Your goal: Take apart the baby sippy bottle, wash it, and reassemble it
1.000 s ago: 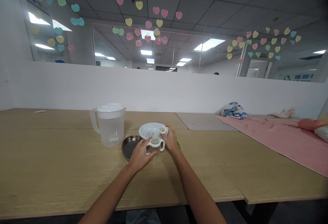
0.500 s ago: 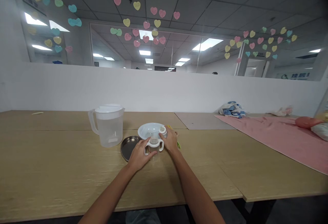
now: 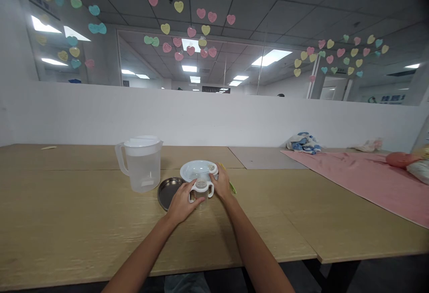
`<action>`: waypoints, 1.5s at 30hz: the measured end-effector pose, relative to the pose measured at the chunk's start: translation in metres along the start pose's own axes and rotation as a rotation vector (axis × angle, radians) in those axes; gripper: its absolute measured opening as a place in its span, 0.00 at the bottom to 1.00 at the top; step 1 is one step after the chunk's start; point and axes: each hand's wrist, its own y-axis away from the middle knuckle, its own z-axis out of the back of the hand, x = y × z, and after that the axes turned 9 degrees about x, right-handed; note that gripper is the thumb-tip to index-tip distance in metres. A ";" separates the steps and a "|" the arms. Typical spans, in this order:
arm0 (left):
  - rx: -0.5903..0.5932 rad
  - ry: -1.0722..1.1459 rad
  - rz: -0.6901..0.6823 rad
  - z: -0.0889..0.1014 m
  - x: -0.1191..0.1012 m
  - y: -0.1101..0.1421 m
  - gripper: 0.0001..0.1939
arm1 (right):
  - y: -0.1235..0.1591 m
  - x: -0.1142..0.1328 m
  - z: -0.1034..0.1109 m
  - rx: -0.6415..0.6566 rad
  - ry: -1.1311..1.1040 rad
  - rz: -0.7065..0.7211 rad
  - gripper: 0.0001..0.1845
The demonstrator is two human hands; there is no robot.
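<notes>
Room: white wall (image 3: 201,116) behind, with a glass pane (image 3: 241,69) above it that carries heart stickers (image 3: 191,51) in pink, yellow, green and blue; ceiling lights (image 3: 271,57) show beyond.
Bench (image 3: 100,235): pale wood with seams, running from left to right; a grey sheet (image 3: 268,157) lies on its far side, right of centre.
Cup (image 3: 201,193): clear, with a white collar and two side handles, upright at the middle of the bench; its neck is uncovered.
Left hand (image 3: 182,201): grip closed on the cup from the left, thumb across its near side, fingers by the left handle.
Right hand (image 3: 221,185): grip narrow, holding the white cap (image 3: 212,169) just beyond the cup and to its right, apart from the neck.
Bowl (image 3: 191,169): white and shallow, on the far side of the cup; the cap overlaps its right rim in view.
Pan (image 3: 166,190): round, dark metal, left of the cup, partly hidden by the left hand.
Pitcher (image 3: 145,168): translucent, lidded, upright, left of the pan, handle toward the left.
Green piece (image 3: 233,188): just right of the right hand, mostly hidden; its kind is unclear.
Right side: pink cloth (image 3: 362,177) spread over the bench, a crumpled blue and white cloth (image 3: 304,143) near its far left corner, and an orange thing (image 3: 397,159) at its right.
Far left: a small pale strip (image 3: 48,148) lying flat.
</notes>
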 end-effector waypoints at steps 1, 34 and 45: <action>0.002 0.002 0.000 0.000 0.000 0.000 0.30 | 0.000 -0.001 0.000 -0.008 -0.008 -0.006 0.23; 0.017 0.009 0.019 0.000 0.000 0.001 0.31 | 0.001 0.014 0.011 0.038 0.201 -0.081 0.19; 0.005 0.003 0.002 0.000 0.002 0.001 0.31 | 0.002 0.000 0.004 0.159 0.112 -0.017 0.21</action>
